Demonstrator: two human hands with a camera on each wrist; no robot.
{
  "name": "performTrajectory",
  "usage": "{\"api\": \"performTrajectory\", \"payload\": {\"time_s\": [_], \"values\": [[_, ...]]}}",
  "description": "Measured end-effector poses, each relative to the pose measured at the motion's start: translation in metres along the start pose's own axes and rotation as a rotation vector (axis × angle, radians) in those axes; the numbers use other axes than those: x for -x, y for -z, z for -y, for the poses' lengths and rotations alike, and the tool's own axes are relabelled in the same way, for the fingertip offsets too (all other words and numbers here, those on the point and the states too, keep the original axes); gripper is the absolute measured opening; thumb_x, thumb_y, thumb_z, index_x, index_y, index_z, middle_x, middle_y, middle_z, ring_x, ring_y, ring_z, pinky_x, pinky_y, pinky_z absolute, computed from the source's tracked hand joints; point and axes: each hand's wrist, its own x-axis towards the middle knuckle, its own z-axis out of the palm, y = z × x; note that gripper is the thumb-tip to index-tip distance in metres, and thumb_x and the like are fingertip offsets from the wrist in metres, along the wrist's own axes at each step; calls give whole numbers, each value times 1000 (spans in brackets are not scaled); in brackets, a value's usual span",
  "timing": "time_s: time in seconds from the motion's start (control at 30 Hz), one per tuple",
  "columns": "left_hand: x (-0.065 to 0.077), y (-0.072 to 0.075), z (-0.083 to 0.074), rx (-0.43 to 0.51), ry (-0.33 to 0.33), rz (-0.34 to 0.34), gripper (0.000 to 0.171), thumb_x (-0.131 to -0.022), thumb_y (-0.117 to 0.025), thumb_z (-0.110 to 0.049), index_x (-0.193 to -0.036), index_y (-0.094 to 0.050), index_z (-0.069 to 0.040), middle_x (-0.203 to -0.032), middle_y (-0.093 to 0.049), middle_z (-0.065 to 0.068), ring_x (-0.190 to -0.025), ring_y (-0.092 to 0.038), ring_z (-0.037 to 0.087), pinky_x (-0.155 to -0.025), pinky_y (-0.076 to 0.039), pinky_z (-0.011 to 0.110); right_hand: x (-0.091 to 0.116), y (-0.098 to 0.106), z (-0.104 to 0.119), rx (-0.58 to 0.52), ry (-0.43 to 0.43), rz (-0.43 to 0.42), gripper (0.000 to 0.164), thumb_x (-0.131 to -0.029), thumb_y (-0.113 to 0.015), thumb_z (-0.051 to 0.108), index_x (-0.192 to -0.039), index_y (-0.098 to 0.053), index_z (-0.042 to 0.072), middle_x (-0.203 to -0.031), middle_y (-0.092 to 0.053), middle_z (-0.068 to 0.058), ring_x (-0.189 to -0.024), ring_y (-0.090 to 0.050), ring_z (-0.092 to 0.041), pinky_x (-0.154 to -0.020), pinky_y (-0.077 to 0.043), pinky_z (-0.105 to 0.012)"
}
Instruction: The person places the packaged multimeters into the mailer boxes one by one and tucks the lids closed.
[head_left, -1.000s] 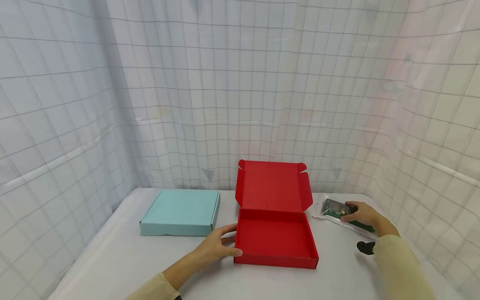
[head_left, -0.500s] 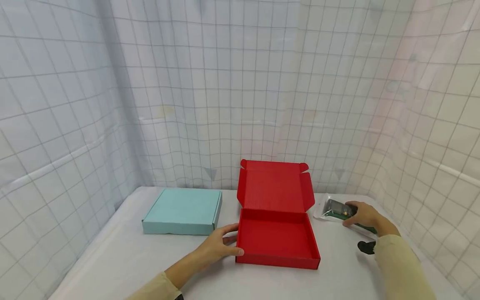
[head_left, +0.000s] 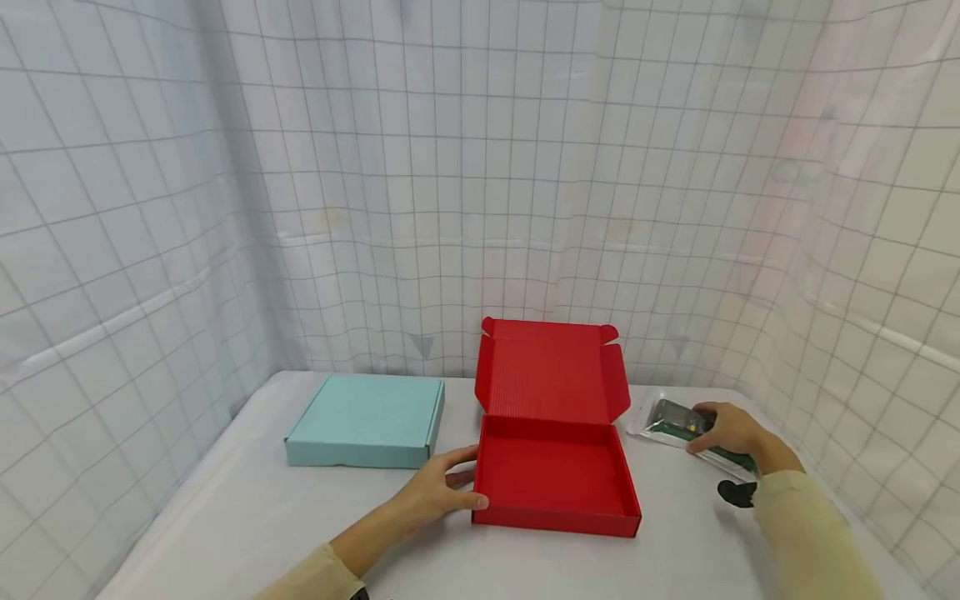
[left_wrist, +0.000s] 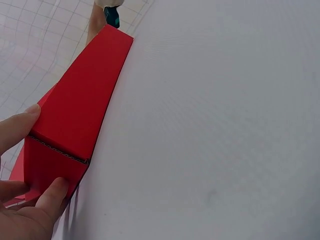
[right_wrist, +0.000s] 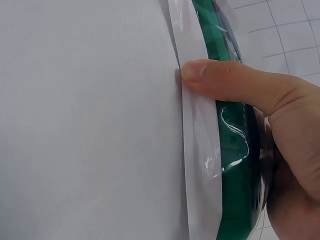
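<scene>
An open red cardboard box (head_left: 555,475) stands on the white table, its lid (head_left: 551,367) raised at the back. My left hand (head_left: 435,492) holds the box's near left corner; in the left wrist view, the thumb and fingers lie on its rim and side wall. At the back right, my right hand (head_left: 731,433) grips a clear plastic bag (head_left: 656,421) with a dark and green item inside. The right wrist view shows the thumb (right_wrist: 215,77) over the bag's near white edge, with the green band (right_wrist: 235,150) behind it. My other right fingers are hidden behind the bag.
A closed light blue box (head_left: 367,421) lies on the table left of the red one. White grid-patterned curtains (head_left: 465,208) enclose the table at the back and both sides. A black object (head_left: 737,493) shows beside my right sleeve.
My right thumb has slid from the bag's top to its near edge, and that edge shows more now. My left hand and the red box hold their place.
</scene>
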Motion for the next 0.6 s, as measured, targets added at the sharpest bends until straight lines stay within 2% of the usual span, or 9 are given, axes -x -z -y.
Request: {"api": "performTrajectory", "payload": {"time_s": [0.23,0.5,0.6], "values": [[-2,0,1,7,-2,0,85,-89,-82,-10,-159,-33,2,-158,-38,22,-140,-44,46,-98,-54,47,-3,0,1,6,-5,-25,88,-75,-93,35,-132,-53,-18,-124,-60,-33,-105,-59,-41,-93,-48,-62],[-2,0,3,4,0,-12,86,-89,-82,-10,-158,-33,3,-158,-38,22,-140,-43,46,-98,-54,47,-2,2,2,-15,-1,-31,90,-74,-94,36,-132,-52,-18,-116,-63,-24,-99,-58,-34,-90,-50,-57],[-1,1,3,8,4,-8,85,-90,-82,-10,-159,-33,3,-158,-37,22,-140,-43,46,-99,-54,47,-3,4,2,-12,27,-38,89,-74,-94,36,-131,-53,-18,-113,-64,-20,-96,-58,-31,-88,-51,-53]]}}
